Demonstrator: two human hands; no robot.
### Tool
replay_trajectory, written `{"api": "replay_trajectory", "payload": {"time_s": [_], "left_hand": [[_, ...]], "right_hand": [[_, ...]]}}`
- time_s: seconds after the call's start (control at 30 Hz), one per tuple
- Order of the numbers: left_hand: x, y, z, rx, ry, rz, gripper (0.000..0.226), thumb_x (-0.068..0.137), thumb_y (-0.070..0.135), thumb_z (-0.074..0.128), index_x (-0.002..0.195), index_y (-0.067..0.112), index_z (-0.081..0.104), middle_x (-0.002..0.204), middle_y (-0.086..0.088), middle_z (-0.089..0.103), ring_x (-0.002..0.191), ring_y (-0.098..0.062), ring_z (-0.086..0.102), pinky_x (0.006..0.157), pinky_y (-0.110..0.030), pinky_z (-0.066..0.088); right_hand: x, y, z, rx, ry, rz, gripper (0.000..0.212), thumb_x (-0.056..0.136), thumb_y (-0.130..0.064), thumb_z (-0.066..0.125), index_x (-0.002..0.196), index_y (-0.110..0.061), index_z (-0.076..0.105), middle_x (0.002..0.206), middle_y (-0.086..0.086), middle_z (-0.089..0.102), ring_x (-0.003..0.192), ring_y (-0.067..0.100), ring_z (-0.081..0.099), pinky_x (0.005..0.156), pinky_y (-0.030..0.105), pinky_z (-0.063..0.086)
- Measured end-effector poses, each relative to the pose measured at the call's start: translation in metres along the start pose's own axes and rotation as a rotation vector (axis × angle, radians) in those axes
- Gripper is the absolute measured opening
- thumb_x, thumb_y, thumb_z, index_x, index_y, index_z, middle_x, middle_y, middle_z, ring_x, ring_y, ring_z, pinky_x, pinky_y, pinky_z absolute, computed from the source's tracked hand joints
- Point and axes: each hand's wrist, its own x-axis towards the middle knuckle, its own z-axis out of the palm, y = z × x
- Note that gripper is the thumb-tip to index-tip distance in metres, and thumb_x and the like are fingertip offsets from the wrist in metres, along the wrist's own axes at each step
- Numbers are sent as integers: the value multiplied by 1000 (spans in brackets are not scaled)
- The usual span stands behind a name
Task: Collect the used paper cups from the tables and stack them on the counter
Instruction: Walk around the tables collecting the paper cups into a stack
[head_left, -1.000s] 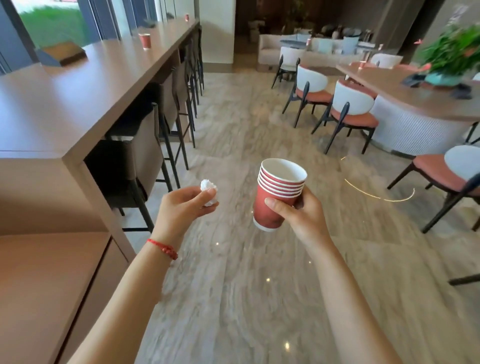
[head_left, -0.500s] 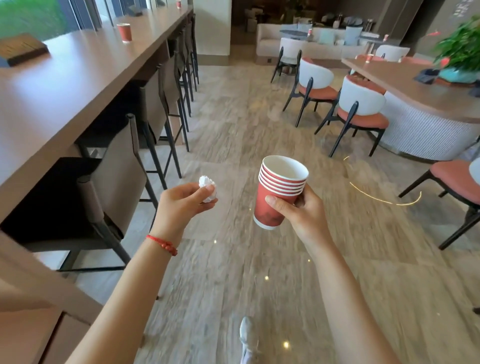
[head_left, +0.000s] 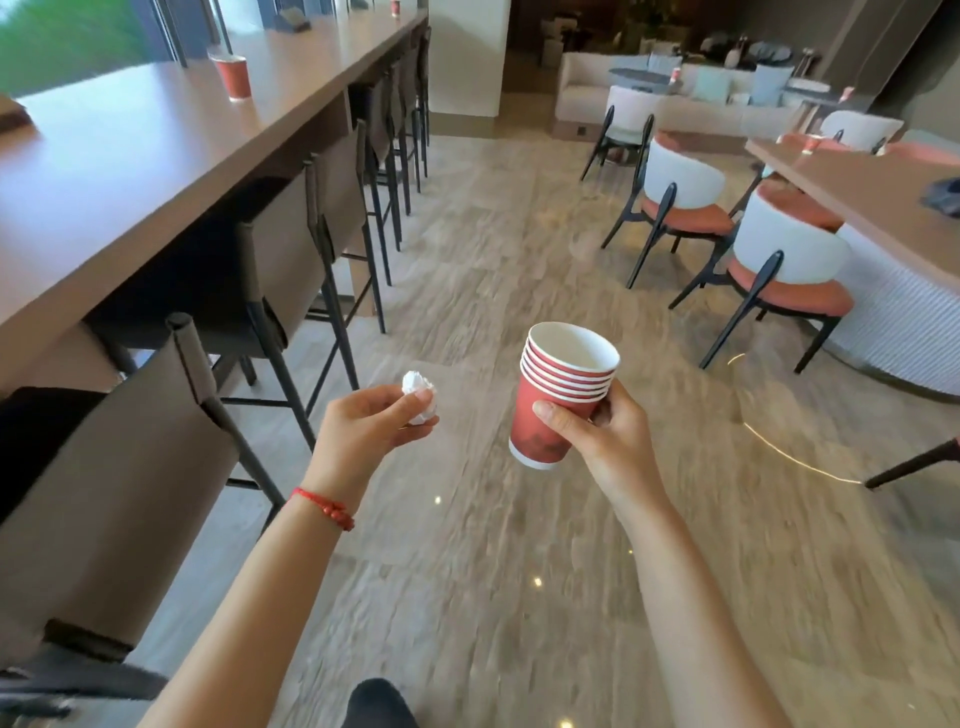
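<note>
Long wooden counter (head_left: 130, 171) beside stone floor (head_left: 467, 291)

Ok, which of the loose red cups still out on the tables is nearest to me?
The single red cup on the long counter at left; the others, far down that counter or on the tables at right, look smaller and farther.

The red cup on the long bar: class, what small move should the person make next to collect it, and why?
Probably step forward toward the lone red cup on the bar. The right hand grips the cup stack, the left hand pinches a paper wad, and that cup looks beyond reach.
</note>
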Motion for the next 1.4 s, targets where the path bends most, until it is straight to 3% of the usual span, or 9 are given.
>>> {"api": "replay_trajectory", "payload": {"time_s": [0.1, 0.37, 0.6, 0.87, 1.0, 1.4], "left_hand": [[56, 42, 10, -8, -5, 2, 13, 80, 17, 66, 84, 5, 69, 88, -11, 69, 74, -13, 70, 64, -18, 54], [228, 62, 13, 27, -34, -2, 8, 82, 17, 66, 82, 9, 70, 85, -8, 69, 72, -12, 71, 61, -14, 52], [349, 66, 19, 23, -52, -37, 9, 80, 16, 68, 75, 8, 71, 75, -5, 71, 73, -17, 71, 64, -20, 55], [471, 59, 62, 5, -37, -96, 9, 80, 16, 68, 76, 8, 70, 70, 1, 73, 73, -17, 71, 64, -19, 55], [533, 48, 97, 2, 6, -107, 9, 80, 15, 68, 73, 11, 70, 68, -1, 73, 72, -16, 71, 62, -18, 54], [703, 56, 159, 38, 95, -138, 16, 82, 16, 66, 88, 2, 70, 85, -10, 71, 75, -16, 71, 65, -19, 55]], "right_hand": [[64, -27, 7, -11, -4, 12, 43, 61, -22, 80, 99, -25, 62, 90, -15, 72, 89, 0, 67, 72, 14, 51], [225, 0, 50, -30, 45, 2, 37, 67, -11, 80, 95, -26, 62, 87, -14, 72, 85, -1, 67, 71, 14, 51], [324, 25, 72, -24, 58, 53, 41, 62, -22, 80, 97, -27, 61, 89, -15, 72, 87, 0, 66, 75, 16, 52], [447, 51, 48, -32, 48, 107, 43, 57, -28, 82, 95, -27, 62, 87, -19, 72, 85, -1, 66, 73, 15, 51], [520, 74, 25, -16, 37, 112, 38, 63, -18, 80, 96, -26, 63, 85, -17, 72, 84, -2, 66, 70, 12, 50], [714, 107, 10, 4, -69, 186, 39, 68, -10, 79, 101, -20, 62, 98, -5, 70, 88, 2, 66, 76, 17, 52]]}}
